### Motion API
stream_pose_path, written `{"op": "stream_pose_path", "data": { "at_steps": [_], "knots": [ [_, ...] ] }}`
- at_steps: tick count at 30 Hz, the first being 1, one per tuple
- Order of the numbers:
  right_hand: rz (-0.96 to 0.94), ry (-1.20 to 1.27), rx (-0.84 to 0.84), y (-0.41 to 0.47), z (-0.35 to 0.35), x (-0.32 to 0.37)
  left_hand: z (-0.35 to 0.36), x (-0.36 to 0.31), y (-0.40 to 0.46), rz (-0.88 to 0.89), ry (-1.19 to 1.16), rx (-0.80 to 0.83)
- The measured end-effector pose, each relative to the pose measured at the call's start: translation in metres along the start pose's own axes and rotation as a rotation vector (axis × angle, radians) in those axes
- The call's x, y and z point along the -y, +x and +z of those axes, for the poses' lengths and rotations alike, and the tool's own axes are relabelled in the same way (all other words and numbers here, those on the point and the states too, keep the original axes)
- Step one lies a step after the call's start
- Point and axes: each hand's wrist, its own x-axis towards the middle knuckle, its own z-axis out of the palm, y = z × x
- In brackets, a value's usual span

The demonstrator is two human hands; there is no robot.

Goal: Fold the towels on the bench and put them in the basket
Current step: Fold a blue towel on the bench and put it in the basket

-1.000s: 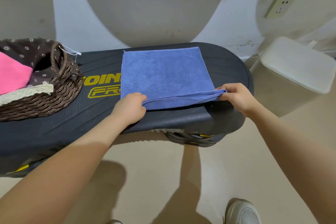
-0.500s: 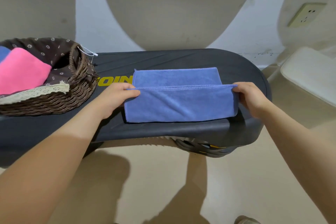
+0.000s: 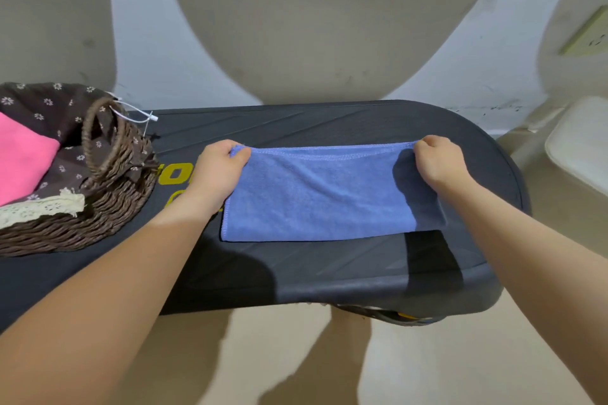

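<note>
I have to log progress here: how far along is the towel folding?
Done: a pink towel already lies in the basket. In hand: left hand and right hand pinch the far corners of the blue towel, folded in half on the bench. Left: probably fold it again, then put it in the basket.

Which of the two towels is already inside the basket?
The pink towel: it lies inside the brown wicker basket. The blue towel lies on the black bench.

A blue towel point(image 3: 316, 194) lies folded in half, flat on the dark surface point(image 3: 329, 273) near its right end; the wicker basket point(image 3: 82, 223), holding a pink towel point(image 3: 23, 161), sits at the left end.
</note>
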Motion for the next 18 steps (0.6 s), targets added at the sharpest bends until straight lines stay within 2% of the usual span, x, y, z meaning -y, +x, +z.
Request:
{"op": "stream_pose_path", "data": {
  "at_steps": [3,12,18],
  "knots": [
    [-0.035,-0.096,0.043,0.004,0.005,-0.005,0.006,-0.002,0.005,0.079,0.185,-0.046],
    [-0.051,-0.299,0.017,0.020,0.012,-0.003,0.008,0.000,0.017,0.046,0.316,-0.086],
    [0.004,-0.339,-0.054,0.022,0.019,-0.001,0.020,-0.004,0.018,0.133,0.654,-0.101]
  ]
}}
